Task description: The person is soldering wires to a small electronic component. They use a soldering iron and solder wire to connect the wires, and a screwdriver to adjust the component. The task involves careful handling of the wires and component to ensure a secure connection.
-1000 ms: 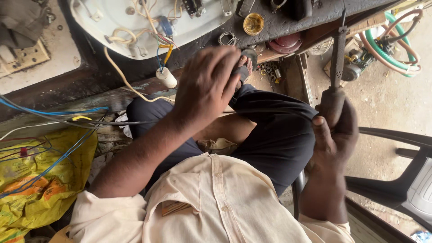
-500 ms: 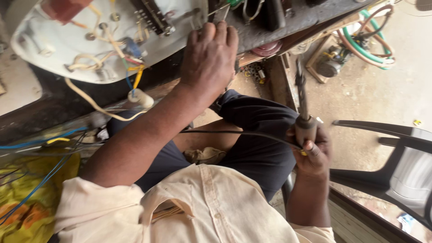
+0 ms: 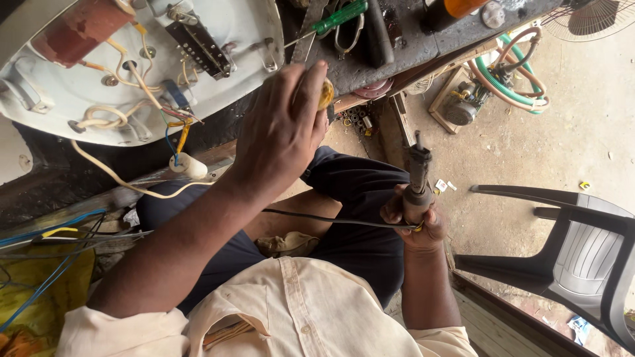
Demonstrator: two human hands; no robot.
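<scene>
Your left hand's (image 3: pixel 281 135) fingers are curling down over one small yellow round tin (image 3: pixel 325 93) at the near edge of the dark workbench (image 3: pixel 410 49); only a sliver of the tin is showing past your knuckles, so I cannot tell how tightly you are gripping it. Your left forearm is stretching up from the lower left, the wrist bending slightly so the back of the hand is facing the camera.

Your right hand's (image 3: pixel 417 221) fingers are wrapping firmly around the handle of one soldering iron (image 3: pixel 417 175), which you are holding upright, tip pointing up, beside your right knee and well apart from the bench. One black cord (image 3: pixel 331 219) is running from its base across your lap. Your right forearm is rising nearly vertical from the lower edge.

Further out, one white appliance shell (image 3: pixel 245 39) is lying open on the bench, showing one terminal strip, several cream and yellow wires and one white cylinder dangling below it. One green-handled screwdriver (image 3: pixel 334 16) is lying on the bench just above your left hand. One dark plastic chair (image 3: pixel 582 244) is standing at your right, and one coil of green and orange hose (image 3: pixel 512 69) is resting on the floor beyond.
</scene>
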